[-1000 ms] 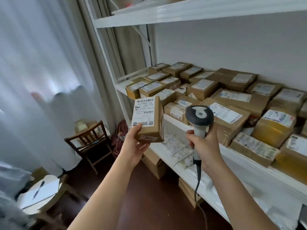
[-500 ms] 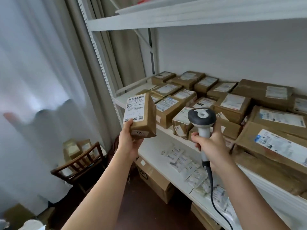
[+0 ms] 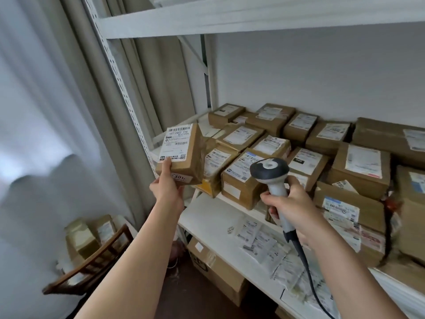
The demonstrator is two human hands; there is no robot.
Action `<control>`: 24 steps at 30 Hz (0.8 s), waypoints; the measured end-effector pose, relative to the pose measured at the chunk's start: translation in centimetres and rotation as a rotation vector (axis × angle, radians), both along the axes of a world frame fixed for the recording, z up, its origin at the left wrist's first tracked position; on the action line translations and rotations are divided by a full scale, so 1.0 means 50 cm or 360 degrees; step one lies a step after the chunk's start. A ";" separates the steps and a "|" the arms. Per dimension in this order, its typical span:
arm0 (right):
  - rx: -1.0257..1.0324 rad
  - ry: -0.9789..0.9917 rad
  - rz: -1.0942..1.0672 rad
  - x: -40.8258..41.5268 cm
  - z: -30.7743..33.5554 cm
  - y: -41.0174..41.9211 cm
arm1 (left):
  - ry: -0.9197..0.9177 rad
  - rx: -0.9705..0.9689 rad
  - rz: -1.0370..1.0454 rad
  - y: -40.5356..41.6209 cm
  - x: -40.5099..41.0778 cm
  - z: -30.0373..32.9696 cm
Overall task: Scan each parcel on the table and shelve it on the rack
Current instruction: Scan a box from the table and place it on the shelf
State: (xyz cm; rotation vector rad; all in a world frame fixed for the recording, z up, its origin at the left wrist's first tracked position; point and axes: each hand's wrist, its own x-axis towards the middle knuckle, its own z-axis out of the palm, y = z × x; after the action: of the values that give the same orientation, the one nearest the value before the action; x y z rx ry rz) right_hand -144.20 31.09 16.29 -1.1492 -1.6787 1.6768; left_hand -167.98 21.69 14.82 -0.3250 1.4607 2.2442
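Nearest, the right hand (image 3: 291, 204) curls its grip around the pale handle of a barcode scanner (image 3: 270, 172), whose dark head stands upright and whose cable trails down toward the viewer. Left of the scanner and a little higher, the left hand (image 3: 166, 187) holds a small brown cardboard parcel (image 3: 184, 155) from below, thumb on its front face. The parcel is taped, carries a white shipping label with a barcode on that face, and a small sticker reading "301" on its lower end. Beyond the scanner, the white rack (image 3: 207, 212) shelf carries many labelled brown boxes (image 3: 361, 166); the held parcel hovers just off the shelf's left front corner.
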 end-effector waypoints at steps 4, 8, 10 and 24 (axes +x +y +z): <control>-0.0057 -0.0041 0.0103 -0.059 0.008 0.057 | 0.0039 -0.0021 -0.0051 0.077 -0.079 0.006; -0.0076 -0.0131 0.0160 -0.119 0.016 0.114 | 0.0045 -0.0053 -0.0123 0.151 -0.140 0.020; -0.0057 -0.0191 0.0166 -0.148 0.019 0.139 | 0.0063 -0.0065 -0.0171 0.185 -0.174 0.025; -0.0013 -0.0390 -0.0014 -0.248 0.041 0.208 | 0.0140 -0.0474 0.0044 0.389 -0.369 0.046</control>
State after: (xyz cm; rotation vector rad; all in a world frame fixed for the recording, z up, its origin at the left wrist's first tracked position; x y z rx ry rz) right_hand -156.58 41.47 18.33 -1.4113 -1.8095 1.5910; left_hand -186.42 41.14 17.11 -0.3434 1.8517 2.0828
